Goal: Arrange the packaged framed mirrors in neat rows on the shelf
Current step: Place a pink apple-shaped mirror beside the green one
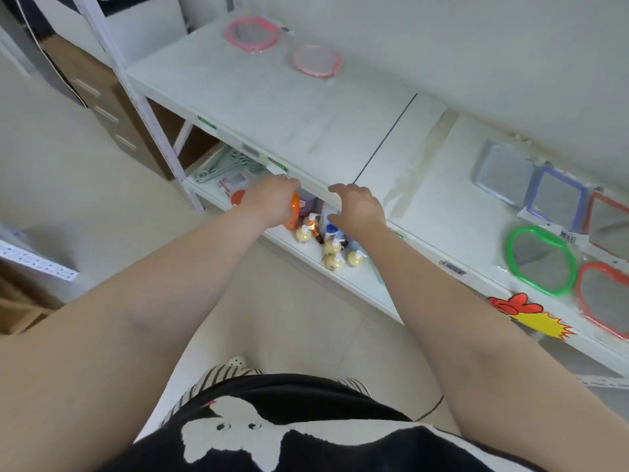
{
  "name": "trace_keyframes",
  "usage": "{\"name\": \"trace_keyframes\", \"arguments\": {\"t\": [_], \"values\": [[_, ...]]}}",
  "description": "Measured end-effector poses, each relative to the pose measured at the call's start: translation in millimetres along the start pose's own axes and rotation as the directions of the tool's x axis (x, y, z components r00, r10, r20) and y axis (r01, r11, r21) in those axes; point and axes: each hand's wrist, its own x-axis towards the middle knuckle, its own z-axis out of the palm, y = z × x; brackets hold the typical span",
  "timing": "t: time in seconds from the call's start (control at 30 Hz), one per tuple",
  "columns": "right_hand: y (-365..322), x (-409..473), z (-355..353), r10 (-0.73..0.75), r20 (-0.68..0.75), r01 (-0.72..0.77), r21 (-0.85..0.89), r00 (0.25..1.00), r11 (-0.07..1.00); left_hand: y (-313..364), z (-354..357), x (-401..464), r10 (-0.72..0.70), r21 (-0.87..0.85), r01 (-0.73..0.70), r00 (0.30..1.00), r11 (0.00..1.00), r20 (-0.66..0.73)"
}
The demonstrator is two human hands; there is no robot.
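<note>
packaged framed mirrors lie on the top board of the white shelf [272, 107], in two groups, and neither hand holds one. the left hand [272, 202] is at the front edge of the board with its fingers curled downward; behind it there is an orange object [293, 212], but i cannot tell if the hand grips it or only covers it. the right hand [357, 207] is just beside it, also at the front edge, fingers loosely bent and holding nothing that i can see.

below the hands, the lower shelf board [357, 284] carries a small group of pale yellow pump bottles [335, 255], round in shape with white tops, and other small bottles among them, too blurred to name. more to the left on this board lie pale green hangers [221, 165] and a flat packet [235, 182].

far behind the left hand, near the wall, two round pink mirrors in clear plastic wrap lie side by side: the darker pink mirror [252, 34] and the pale pink mirror [316, 60]. well to the right of the right hand is the second group: a pale blue square mirror [503, 173], a blue square mirror [558, 197] that overlaps it, and a red square mirror [609, 223] at the picture's edge. in front of these lie a green apple-shaped mirror [541, 260] and a red apple-shaped mirror [604, 299], close together. the frames look like glossy plastic. a red and yellow sticker [534, 316] hangs on the front edge of the board.
</note>
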Motion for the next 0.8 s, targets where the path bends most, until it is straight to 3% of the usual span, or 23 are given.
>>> {"name": "trace_keyframes", "arguments": {"t": [0.27, 0.8], "values": [[-97, 66, 17, 0.038, -0.026, -0.038, 0.005, 0.999, 0.999, -127, -28, 9, -0.001, 0.046, 0.002, 1.0, 0.999, -0.009], [-179, 260, -7, -0.12, -0.018, 0.118, -0.085, 0.993, 0.989, -254, -82, 122, -0.106, 0.08, 0.111, 0.992, 0.991, -0.064]]}}
